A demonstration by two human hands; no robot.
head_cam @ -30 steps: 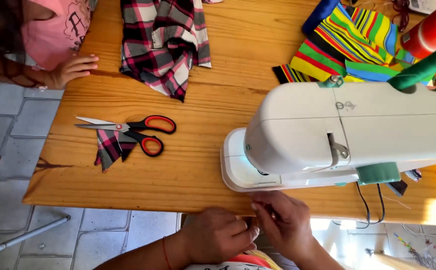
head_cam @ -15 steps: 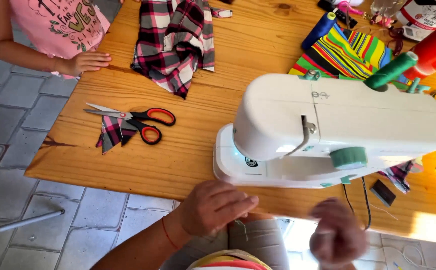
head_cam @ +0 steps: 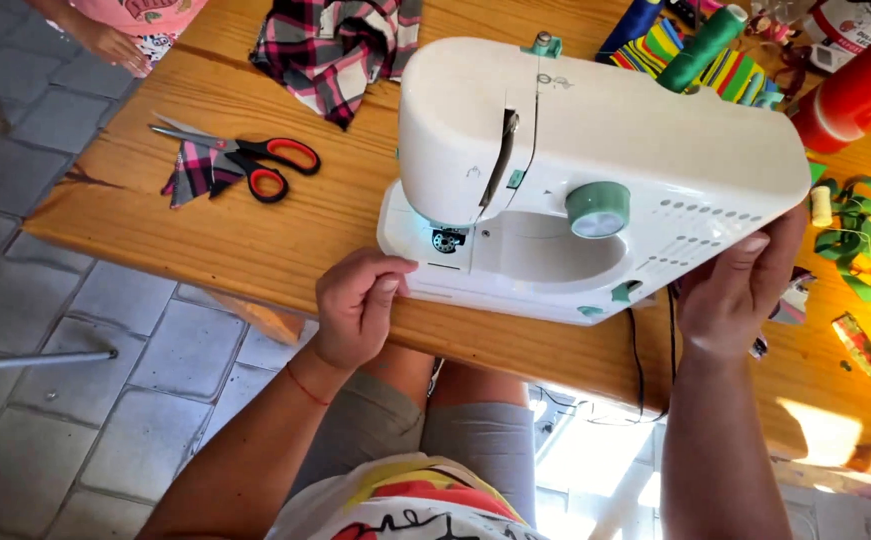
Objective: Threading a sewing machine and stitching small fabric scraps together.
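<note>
A white sewing machine (head_cam: 595, 150) with mint-green knobs stands on the wooden table (head_cam: 205, 240), its front facing me. My left hand (head_cam: 355, 305) grips the machine's left base corner, fingers curled against it. My right hand (head_cam: 740, 285) holds the machine's right end, fingers pressed flat on its side. A green thread spool (head_cam: 703, 45) sticks up behind the machine. My knees show under the table edge.
Red-handled scissors (head_cam: 255, 165) lie on a plaid scrap (head_cam: 193, 172) at the left. A plaid cloth (head_cam: 340, 45) lies at the back, striped fabric (head_cam: 675, 50), a red bottle (head_cam: 860, 95) and green ribbon (head_cam: 870, 225) at the right. Another person's hand (head_cam: 110, 42) rests at the far left corner.
Both my hands rose from the table's front edge and took hold of the sewing machine's two ends. The machine has turned so that its front faces me.
</note>
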